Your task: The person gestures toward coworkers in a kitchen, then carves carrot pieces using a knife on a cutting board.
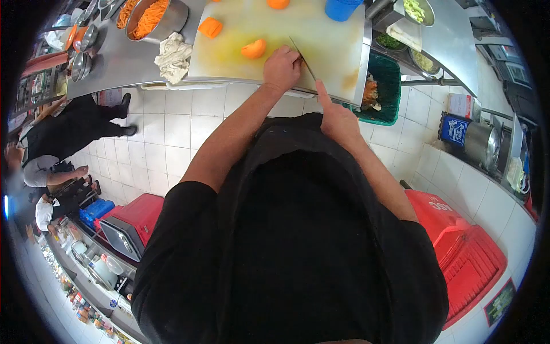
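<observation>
My right hand (341, 121) is closed around the handle of a knife (307, 64), index finger stretched along it. The thin blade points away over the pale cutting board (338, 51). Close to the blade's left side, my left hand (282, 69) rests on the board near its front edge, fingers curled under. Whatever lies beneath those fingers is hidden. Left of that hand sits a rounded orange vegetable chunk (254, 49). Another orange chunk (211, 27) lies farther left, and a third orange piece (278, 3) is at the far edge of view.
A metal pot (179, 23) of orange shreds and a crumpled cloth (173, 57) lie left of the board. A blue container (342, 9) stands at its back right. Below the right edge is a green bin (391, 92) with scraps. Other people (63, 129) stand at left.
</observation>
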Demonstrator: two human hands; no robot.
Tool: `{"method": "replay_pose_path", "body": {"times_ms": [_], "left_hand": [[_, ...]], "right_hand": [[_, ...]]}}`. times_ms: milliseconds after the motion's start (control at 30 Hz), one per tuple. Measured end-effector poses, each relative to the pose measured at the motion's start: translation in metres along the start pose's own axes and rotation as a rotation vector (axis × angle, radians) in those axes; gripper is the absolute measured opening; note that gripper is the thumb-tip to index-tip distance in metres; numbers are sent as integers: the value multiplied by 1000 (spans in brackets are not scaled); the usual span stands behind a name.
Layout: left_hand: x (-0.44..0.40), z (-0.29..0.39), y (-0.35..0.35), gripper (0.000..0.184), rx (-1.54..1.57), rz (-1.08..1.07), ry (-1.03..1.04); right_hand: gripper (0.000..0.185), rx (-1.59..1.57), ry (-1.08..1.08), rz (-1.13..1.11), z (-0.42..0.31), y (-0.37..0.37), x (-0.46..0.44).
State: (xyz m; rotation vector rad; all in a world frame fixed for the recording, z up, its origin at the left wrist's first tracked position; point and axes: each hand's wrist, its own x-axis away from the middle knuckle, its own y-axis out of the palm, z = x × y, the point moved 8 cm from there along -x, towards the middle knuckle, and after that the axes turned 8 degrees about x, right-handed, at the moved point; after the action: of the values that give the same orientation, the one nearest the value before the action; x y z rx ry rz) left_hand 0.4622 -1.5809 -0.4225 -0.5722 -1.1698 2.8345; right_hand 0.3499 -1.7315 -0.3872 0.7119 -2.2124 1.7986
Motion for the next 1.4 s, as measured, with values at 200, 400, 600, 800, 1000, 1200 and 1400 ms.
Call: {"method": "replay_pose_path", "body": {"times_ms": [200, 400, 600, 800, 1000, 1200, 1400], "left_hand": [[-1, -4, 1, 6, 10, -4, -16], [5, -2, -6, 12, 107, 0, -37], [9, 9, -5, 27, 73, 3, 38], [10, 37, 7, 39, 48, -19, 183], [6, 34, 2, 45, -95, -54, 168], [-21, 21, -86, 53, -161, 94, 138], [-73, -46, -244, 57, -447, 361, 197]], "right_hand": [[92, -153, -42, 94, 13, 19, -14], [68, -1421, 118, -181, 65, 46, -10], [63, -1307, 204, -91, 84, 63, 2], [66, -1209, 158, -156, 60, 52, -5], [67, -1188, 56, -158, 38, 36, -21], [66, -1087, -106, -149, -27, -35, -61], [68, -962, -397, -164, -185, -136, -131]]}}
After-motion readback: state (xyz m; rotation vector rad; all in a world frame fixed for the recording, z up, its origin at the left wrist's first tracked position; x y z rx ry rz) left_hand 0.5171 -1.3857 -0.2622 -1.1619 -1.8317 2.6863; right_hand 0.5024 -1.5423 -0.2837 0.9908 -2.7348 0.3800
